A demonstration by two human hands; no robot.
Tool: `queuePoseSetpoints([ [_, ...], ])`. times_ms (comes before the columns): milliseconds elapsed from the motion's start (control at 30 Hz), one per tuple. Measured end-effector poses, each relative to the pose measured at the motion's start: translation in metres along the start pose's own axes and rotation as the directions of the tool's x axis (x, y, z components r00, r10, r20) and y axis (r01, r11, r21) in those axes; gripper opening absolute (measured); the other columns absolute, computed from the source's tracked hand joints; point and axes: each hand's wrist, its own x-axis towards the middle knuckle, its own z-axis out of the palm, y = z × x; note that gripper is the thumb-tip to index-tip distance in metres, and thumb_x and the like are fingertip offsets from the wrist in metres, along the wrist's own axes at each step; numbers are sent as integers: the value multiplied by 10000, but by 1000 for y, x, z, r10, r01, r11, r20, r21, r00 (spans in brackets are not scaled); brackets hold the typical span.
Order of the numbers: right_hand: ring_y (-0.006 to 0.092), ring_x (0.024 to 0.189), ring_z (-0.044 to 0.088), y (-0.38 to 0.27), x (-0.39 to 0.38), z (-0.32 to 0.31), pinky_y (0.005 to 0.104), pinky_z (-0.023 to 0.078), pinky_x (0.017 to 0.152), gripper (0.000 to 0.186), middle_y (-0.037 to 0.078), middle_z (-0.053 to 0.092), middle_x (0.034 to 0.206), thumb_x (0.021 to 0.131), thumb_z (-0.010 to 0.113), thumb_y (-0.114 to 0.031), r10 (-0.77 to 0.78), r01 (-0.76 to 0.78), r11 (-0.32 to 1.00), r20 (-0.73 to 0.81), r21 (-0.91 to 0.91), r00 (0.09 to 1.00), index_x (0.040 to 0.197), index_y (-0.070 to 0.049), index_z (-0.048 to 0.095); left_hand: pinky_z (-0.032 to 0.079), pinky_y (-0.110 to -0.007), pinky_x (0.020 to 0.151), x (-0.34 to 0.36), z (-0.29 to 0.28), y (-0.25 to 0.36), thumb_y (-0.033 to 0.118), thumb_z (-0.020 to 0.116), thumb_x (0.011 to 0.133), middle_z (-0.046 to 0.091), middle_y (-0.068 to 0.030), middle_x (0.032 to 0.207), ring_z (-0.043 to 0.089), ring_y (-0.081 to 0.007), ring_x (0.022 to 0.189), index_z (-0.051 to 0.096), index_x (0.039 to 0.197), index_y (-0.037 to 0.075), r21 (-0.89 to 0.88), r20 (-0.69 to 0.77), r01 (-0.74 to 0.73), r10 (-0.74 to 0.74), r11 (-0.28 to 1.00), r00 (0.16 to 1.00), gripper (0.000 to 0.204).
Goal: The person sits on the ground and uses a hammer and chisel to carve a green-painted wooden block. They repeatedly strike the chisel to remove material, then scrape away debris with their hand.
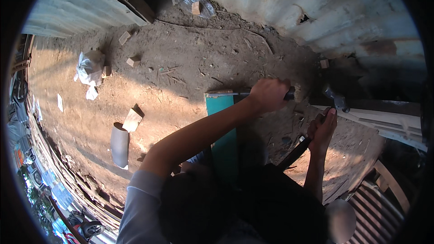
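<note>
My left hand is closed round a chisel-like tool with a dark handle. The handle's end sticks out to the right of my fist, and its thin dark shaft points left. That shaft reaches the far end of a green board, which runs back toward my body under my left forearm. On the right, my right hand is wrapped round a hammer, close below its metal head. The hammer's black handle slants down to the lower left behind my hand.
Bare earth with wood scraps lies around me. A white plastic bag, a curved grey piece and a wood block are at left. Corrugated metal sheets stand at the far side. Pale slatted boards lie at right.
</note>
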Motion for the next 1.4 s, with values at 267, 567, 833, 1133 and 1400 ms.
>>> queuePoseSetpoints([
  [267, 31, 391, 255, -16, 3, -7, 210, 175, 341, 313, -60, 302, 563, 1001, 416, -460, 29, -18, 966, -38, 260, 999, 918, -158, 436, 548, -442, 740, 1, 6, -6, 274, 681, 765, 685, -166, 833, 690, -335, 815, 599, 975, 45, 22, -6, -36, 36, 999, 999, 322],
  [567, 29, 387, 259, -18, 11, -16, 209, 190, 347, 330, -54, 298, 535, 1010, 396, -448, 11, 0, 969, -44, 245, 999, 883, -147, 440, 544, -441, 740, 0, 13, -7, 282, 692, 761, 685, -169, 837, 689, -333, 817, 598, 999, 47, 87, -5, -95, 96, 992, 995, 347],
  [833, 39, 362, 255, -16, 7, -11, 221, 177, 324, 333, -54, 307, 528, 1008, 389, -461, 132, -107, 963, -84, 248, 988, 890, -153, 433, 531, -456, 776, 3, 12, -8, 244, 674, 741, 675, -178, 859, 672, -349, 855, 604, 971, 53, 64, 28, -35, 33, 997, 999, 307],
  [1133, 25, 367, 236, -4, 2, -1, 223, 161, 332, 374, -55, 274, 513, 997, 394, -512, 134, -131, 990, -57, 61, 989, 896, -153, 423, 538, -436, 772, 0, 17, -12, 267, 689, 771, 683, -167, 838, 688, -332, 828, 584, 1011, 30, 65, 59, -88, 84, 994, 995, 353],
  [1400, 23, 374, 257, -6, 1, 2, 215, 184, 335, 353, -70, 272, 522, 997, 408, -505, 174, -173, 980, -1, 95, 985, 893, -167, 424, 540, -433, 760, -6, 25, -15, 284, 696, 772, 687, -167, 844, 690, -331, 829, 583, 998, 39, 98, 66, -137, 131, 986, 989, 352],
])
